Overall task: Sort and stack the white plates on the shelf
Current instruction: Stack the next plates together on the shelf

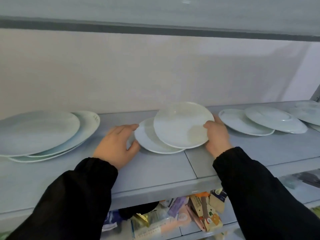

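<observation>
Left hand (pixel 116 146) lies flat, right hand (pixel 217 138) grips.

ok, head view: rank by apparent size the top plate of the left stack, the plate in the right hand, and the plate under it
1. Top plate of the left stack, clearly largest.
2. Plate in the right hand.
3. Plate under it, though it is mostly covered, so its place relative to the held plate is unsure.
</observation>
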### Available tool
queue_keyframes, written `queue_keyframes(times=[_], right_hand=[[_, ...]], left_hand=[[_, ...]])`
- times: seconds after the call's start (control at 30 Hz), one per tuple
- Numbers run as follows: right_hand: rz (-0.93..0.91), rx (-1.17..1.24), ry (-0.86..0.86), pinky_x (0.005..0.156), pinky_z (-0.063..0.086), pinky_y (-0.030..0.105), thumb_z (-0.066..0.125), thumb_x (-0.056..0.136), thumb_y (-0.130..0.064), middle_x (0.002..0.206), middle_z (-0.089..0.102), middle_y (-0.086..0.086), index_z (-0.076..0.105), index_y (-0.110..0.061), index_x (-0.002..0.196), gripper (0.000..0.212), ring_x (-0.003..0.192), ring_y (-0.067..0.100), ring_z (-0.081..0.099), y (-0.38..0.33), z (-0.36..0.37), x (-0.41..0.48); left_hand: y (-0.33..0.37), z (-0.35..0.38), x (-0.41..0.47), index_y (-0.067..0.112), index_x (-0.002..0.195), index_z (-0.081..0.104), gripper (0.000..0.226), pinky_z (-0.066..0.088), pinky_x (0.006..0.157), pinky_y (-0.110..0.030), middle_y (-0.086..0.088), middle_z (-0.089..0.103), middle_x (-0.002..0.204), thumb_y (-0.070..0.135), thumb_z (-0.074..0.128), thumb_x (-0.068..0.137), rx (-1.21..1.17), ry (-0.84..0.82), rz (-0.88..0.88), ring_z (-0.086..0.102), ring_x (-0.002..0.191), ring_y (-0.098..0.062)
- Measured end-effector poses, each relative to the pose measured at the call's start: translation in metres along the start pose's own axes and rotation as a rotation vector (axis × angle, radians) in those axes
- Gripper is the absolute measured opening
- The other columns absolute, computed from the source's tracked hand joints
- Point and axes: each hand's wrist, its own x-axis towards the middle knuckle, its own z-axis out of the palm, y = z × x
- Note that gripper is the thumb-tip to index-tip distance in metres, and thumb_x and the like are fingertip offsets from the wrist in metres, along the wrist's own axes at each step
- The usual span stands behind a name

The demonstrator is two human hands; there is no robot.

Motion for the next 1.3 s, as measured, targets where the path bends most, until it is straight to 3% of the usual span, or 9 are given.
queue_keyframes(times=[0.17, 0.23, 0.33, 0.4, 0.57, 0.83, 1.0, 1.2, 1.3], right_hand=[[0.018, -0.182, -0.074, 0.088, 0.055, 0.043, 0.046, 0.061, -0.005, 0.121, 0.066, 0.014, 0.057, -0.008, 0.123, 0.064, 0.112, 0.035, 0.063, 0.005, 0.002, 0.005], [0.001, -0.254, -0.105, 0.093, 0.049, 0.041, 0.047, 0.055, -0.01, 0.124, 0.06, 0.008, 0.05, -0.015, 0.116, 0.061, 0.118, 0.035, 0.059, 0.011, 0.002, 0.009], [-0.027, -0.346, -0.117, 0.094, 0.043, 0.031, 0.049, 0.077, -0.003, 0.129, 0.052, -0.001, 0.039, -0.025, 0.148, 0.076, 0.119, 0.023, 0.053, 0.002, 0.005, -0.005], [-0.065, -0.386, -0.135, 0.094, 0.039, 0.026, 0.045, 0.087, 0.002, 0.131, 0.047, -0.007, 0.031, -0.024, 0.155, 0.074, 0.118, 0.015, 0.048, 0.002, 0.004, -0.007], [-0.103, -0.383, -0.115, 0.093, 0.039, 0.026, 0.051, 0.088, -0.004, 0.132, 0.047, -0.009, 0.033, -0.025, 0.154, 0.072, 0.12, 0.014, 0.048, 0.004, 0.001, -0.006], [-0.169, -0.384, -0.113, 0.102, 0.033, 0.026, 0.055, 0.092, -0.024, 0.148, 0.041, -0.013, 0.034, -0.027, 0.155, 0.066, 0.126, 0.006, 0.042, 0.001, 0.001, -0.013], [-0.259, -0.432, -0.114, 0.11, 0.031, 0.028, 0.055, 0.096, -0.032, 0.157, 0.036, -0.009, 0.033, -0.027, 0.155, 0.063, 0.14, 0.007, 0.035, -0.003, -0.006, -0.022], [-0.36, -0.587, -0.169, 0.12, 0.027, 0.036, 0.06, 0.096, -0.035, 0.159, 0.031, -0.011, 0.034, -0.031, 0.154, 0.064, 0.145, 0.007, 0.029, -0.016, -0.051, -0.028], [-0.461, -0.793, -0.2, 0.117, 0.021, 0.024, 0.062, 0.096, -0.034, 0.16, 0.03, -0.008, 0.033, -0.028, 0.155, 0.066, 0.146, 0.006, 0.024, -0.023, -0.089, -0.026]], left_hand=[[0.002, 0.002, 0.003, 0.018, 0.132, 0.055, 0.062, 0.018, 0.095, -0.007, 0.005, 0.059, 0.129, 0.044, 0.038, 0.078, -0.005, 0.022, 0.014, 0.04, 0.119, -0.011], [0.002, 0.001, 0.002, 0.018, 0.132, 0.055, 0.062, 0.018, 0.095, -0.007, 0.006, 0.058, 0.13, 0.044, 0.038, 0.078, -0.004, 0.026, 0.01, 0.038, 0.119, -0.009], [0.001, 0.001, 0.001, 0.019, 0.132, 0.054, 0.062, 0.019, 0.096, -0.008, 0.006, 0.058, 0.13, 0.045, 0.038, 0.078, -0.011, 0.036, 0.013, 0.039, 0.12, -0.009], [0.002, 0.001, 0.001, 0.02, 0.133, 0.054, 0.062, 0.02, 0.096, -0.008, 0.009, 0.057, 0.131, 0.046, 0.037, 0.078, -0.012, 0.026, 0.008, 0.039, 0.121, -0.008], [0.003, 0.0, 0.0, 0.02, 0.132, 0.054, 0.061, 0.019, 0.094, -0.006, 0.009, 0.057, 0.128, 0.044, 0.038, 0.078, -0.023, 0.041, 0.011, 0.039, 0.118, -0.006], [0.004, -0.001, -0.001, 0.024, 0.135, 0.052, 0.063, 0.025, 0.098, -0.016, 0.01, 0.056, 0.13, 0.048, 0.036, 0.078, -0.025, 0.036, -0.008, 0.041, 0.122, -0.01], [0.006, -0.006, -0.002, 0.023, 0.136, 0.052, 0.068, 0.025, 0.101, -0.019, 0.006, 0.057, 0.131, 0.05, 0.035, 0.076, -0.01, 0.027, -0.023, 0.04, 0.124, -0.012], [0.011, -0.011, -0.001, 0.027, 0.138, 0.049, 0.068, 0.03, 0.103, -0.027, 0.003, 0.056, 0.133, 0.052, 0.036, 0.076, 0.023, 0.01, -0.076, 0.042, 0.125, -0.017], [0.026, -0.011, 0.006, 0.028, 0.139, 0.047, 0.066, 0.032, 0.104, -0.032, -0.001, 0.057, 0.132, 0.052, 0.037, 0.079, 0.039, 0.032, -0.079, 0.043, 0.125, -0.022]])
